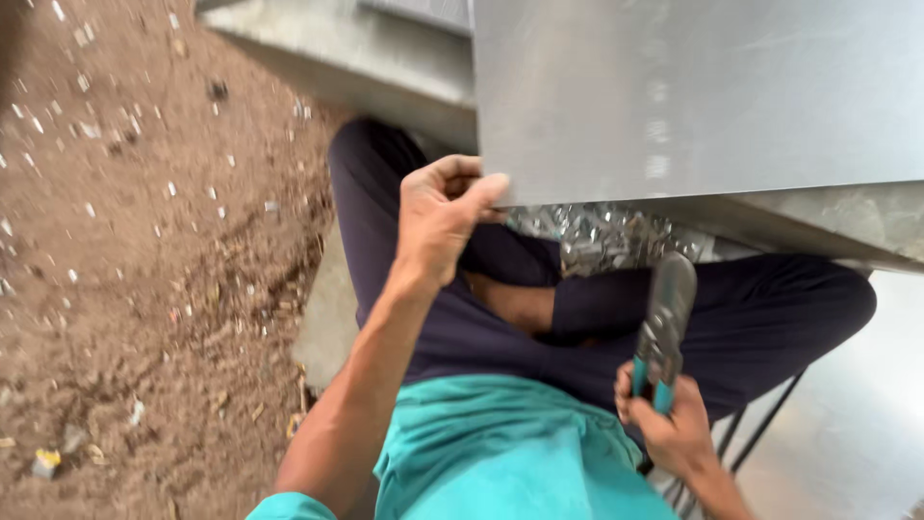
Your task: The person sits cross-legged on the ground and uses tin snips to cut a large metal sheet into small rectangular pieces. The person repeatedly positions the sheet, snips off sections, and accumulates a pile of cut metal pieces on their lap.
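L hand [441,220] fingers pinch corner of flat grey sheet-metal panel [693,96] at frame centre, steadying it, while R hand [674,429] fingers wrap teal-handled metal snips [659,337], lower right.

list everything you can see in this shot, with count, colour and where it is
flat sheet of shiny metal: one, silver-grey, top right, its lower left corner pinched by the left hand
tin snips with teal handles: one, grey blades, lower right, held in the right hand, tip up towards the sheet
small shiny metal offcuts: many, silver, heaped under the sheet's lower edge
second grey metal sheet: one, dull silver, bottom right under the legs
bare dirt ground: brown, left half, strewn with pale scraps
dark trousers: navy, crossed legs, centre
teal shirt: one, bottom centre
left hand: centre, gripping the sheet's corner
right hand: lower right, closed round the snip handles
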